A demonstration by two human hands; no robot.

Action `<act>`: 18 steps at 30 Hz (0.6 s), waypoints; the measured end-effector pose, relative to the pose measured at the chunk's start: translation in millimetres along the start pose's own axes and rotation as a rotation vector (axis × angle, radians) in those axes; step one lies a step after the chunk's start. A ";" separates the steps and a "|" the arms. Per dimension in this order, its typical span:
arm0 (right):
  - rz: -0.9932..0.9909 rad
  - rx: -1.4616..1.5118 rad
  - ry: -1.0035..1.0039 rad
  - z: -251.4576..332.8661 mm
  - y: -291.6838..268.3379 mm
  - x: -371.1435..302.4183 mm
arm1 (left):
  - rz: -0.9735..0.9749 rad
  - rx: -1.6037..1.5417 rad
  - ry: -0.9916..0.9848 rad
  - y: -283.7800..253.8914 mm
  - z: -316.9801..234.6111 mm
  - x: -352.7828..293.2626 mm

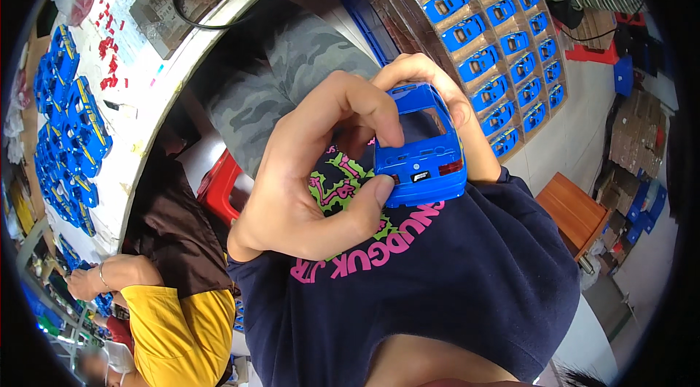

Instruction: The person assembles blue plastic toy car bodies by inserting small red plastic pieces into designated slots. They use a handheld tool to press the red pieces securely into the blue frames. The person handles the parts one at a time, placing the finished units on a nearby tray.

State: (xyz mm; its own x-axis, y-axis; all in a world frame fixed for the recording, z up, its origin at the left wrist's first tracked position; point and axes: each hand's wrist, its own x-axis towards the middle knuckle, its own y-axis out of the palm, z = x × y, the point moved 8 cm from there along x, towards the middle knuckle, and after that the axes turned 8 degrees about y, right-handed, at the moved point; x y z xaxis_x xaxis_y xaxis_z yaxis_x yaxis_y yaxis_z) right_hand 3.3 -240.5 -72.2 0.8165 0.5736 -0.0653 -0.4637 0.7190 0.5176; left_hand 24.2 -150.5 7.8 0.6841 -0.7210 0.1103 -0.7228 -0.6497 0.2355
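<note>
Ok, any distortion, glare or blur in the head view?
Head view: black corners, fisheye bending toward the rim; small glossy highlights on the blue car body, which looks fairly sharp; deep shadow beside the white table hides detail.

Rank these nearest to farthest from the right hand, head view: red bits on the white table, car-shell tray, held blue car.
1. Held blue car: touching the right hand.
2. Car-shell tray: beyond it, upper right.
3. Red bits: on the white table, upper left.
</note>
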 end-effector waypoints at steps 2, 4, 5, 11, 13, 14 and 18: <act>0.029 0.028 0.009 -1.9 1.6 0.9 | -0.003 0.079 0.069 -0.7 -5.5 0.4; -0.008 0.020 -0.002 2.0 1.6 -0.1 | 0.020 0.194 0.217 0.1 -14.8 0.9; -0.027 0.016 -0.008 3.5 1.2 -0.6 | 0.036 0.254 0.315 0.9 -20.1 1.9; 0.056 -0.067 -0.118 8.5 -0.5 0.8 | 0.010 0.547 0.531 1.9 -43.6 -3.1; 0.033 -0.114 -0.145 12.6 -2.6 -0.2 | -0.056 0.633 0.548 2.7 -49.1 -10.4; 0.024 -0.136 -0.157 15.5 -3.1 -0.4 | -0.067 0.680 0.561 4.4 -52.5 -13.3; -0.027 -0.217 -0.215 24.2 -5.4 -6.0 | -0.094 0.793 0.624 8.7 -54.6 -19.4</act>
State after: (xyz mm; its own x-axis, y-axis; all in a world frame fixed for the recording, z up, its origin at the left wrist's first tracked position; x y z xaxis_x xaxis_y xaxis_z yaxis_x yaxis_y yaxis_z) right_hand 9.2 -257.3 -53.9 0.8729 0.4736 0.1171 -0.4844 0.8131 0.3227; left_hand 9.9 -129.0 60.4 0.5065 -0.5517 0.6626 -0.3648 -0.8335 -0.4150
